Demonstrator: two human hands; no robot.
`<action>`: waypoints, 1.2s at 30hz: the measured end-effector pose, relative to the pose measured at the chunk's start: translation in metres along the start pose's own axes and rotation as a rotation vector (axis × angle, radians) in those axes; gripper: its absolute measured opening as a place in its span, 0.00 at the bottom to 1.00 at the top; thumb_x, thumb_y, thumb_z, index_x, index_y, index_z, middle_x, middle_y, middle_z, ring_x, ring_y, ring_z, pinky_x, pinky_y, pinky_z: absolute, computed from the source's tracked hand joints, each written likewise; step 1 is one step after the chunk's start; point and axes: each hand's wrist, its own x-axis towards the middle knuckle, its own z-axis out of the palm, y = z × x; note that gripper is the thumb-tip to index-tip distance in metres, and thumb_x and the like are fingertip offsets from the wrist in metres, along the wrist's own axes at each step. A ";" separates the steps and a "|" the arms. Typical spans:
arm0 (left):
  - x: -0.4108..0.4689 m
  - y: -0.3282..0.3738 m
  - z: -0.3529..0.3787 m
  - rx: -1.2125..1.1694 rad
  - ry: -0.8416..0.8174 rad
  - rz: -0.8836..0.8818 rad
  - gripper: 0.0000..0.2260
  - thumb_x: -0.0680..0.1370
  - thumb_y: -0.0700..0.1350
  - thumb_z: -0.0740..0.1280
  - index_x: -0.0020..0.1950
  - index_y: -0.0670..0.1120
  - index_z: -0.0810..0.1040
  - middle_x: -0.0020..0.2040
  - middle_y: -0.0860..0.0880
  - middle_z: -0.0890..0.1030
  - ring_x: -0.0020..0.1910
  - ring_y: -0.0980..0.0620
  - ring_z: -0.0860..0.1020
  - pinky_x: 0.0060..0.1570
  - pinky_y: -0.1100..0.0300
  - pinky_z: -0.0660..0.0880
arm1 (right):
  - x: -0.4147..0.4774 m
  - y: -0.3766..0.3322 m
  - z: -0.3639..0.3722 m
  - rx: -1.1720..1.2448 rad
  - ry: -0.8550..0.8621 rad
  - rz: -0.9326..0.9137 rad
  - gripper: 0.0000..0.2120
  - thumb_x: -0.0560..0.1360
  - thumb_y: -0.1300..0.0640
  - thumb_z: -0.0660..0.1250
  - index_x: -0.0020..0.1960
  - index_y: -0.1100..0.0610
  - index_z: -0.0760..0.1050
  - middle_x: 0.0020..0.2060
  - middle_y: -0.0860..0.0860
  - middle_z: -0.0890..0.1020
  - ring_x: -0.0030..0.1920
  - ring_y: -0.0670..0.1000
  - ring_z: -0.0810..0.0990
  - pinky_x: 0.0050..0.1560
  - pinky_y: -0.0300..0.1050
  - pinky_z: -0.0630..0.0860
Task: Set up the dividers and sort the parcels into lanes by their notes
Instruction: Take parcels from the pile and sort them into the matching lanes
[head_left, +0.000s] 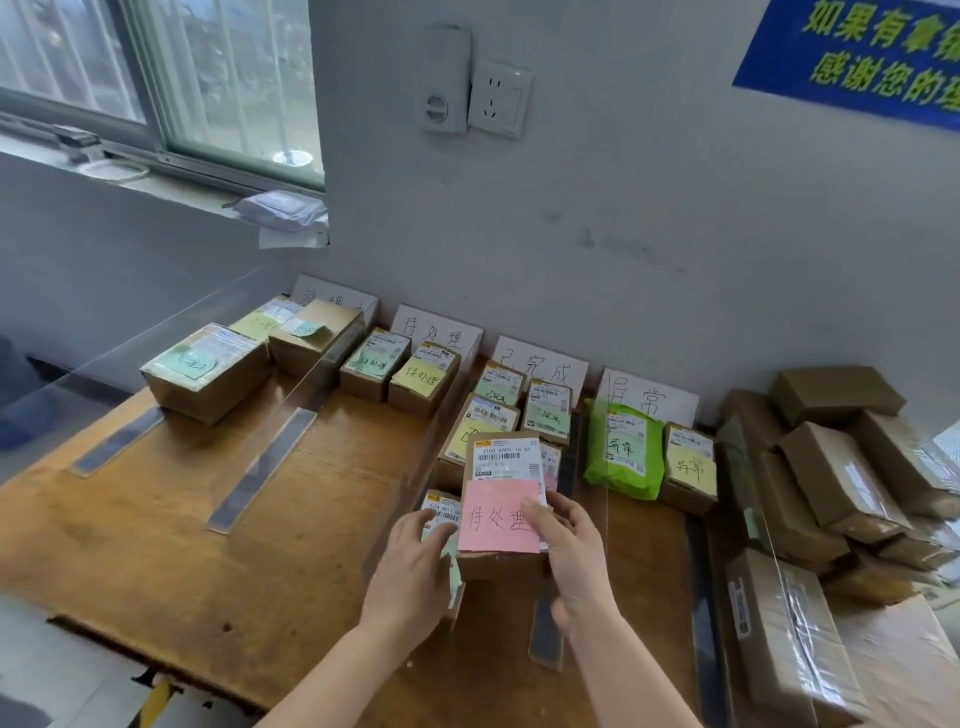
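Wooden table (156, 545) against grey wall (623, 218), split into lanes by clear dividers (262, 470) upright on flat bases. Off the right end, loose pile of brown boxes (841, 467), taped, no notes showing. Sorted parcels at the back of each lane: a few boxes in the leftmost lane (208, 374), two in the second lane (400, 374) with green and yellow notes, several in the third lane (519, 410), green bag (623, 452) and one box (691, 467) in the fourth. White cards (436, 332) leaning on the wall behind the lanes, handwritten. Held parcel (501, 569) at the front of the third lane, over or on other boxes there, cannot tell which. Right hand (571, 551) gripping its right side, thumb pressed on pink note (498, 519), other fingers curled round the box edge. Left hand (410, 571) laid on small parcel (441, 512) just left of it, fingers nearly straight, nothing plainly gripped. Pink note marked 待处理, same characters as the second lane's card, stuck below printed shipping label (509, 454).
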 end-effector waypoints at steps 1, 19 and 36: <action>0.001 0.000 -0.008 -0.050 0.065 0.026 0.23 0.81 0.44 0.64 0.75 0.53 0.67 0.74 0.53 0.66 0.73 0.53 0.63 0.66 0.59 0.71 | 0.001 -0.003 0.006 0.007 -0.015 -0.012 0.19 0.73 0.58 0.74 0.61 0.50 0.73 0.52 0.54 0.85 0.49 0.53 0.86 0.48 0.51 0.83; 0.078 -0.092 -0.145 -0.306 0.159 -0.048 0.30 0.77 0.54 0.70 0.76 0.47 0.66 0.68 0.50 0.73 0.65 0.53 0.72 0.55 0.63 0.70 | 0.052 -0.010 0.187 -0.212 -0.247 0.044 0.26 0.79 0.54 0.67 0.74 0.48 0.64 0.61 0.53 0.79 0.55 0.52 0.81 0.44 0.45 0.81; 0.170 -0.159 -0.110 -0.023 -0.167 -0.134 0.23 0.80 0.48 0.66 0.73 0.49 0.64 0.71 0.47 0.67 0.68 0.50 0.69 0.62 0.57 0.74 | 0.134 0.067 0.264 -0.307 -0.059 0.316 0.22 0.82 0.56 0.62 0.75 0.51 0.65 0.64 0.51 0.77 0.64 0.55 0.74 0.62 0.58 0.76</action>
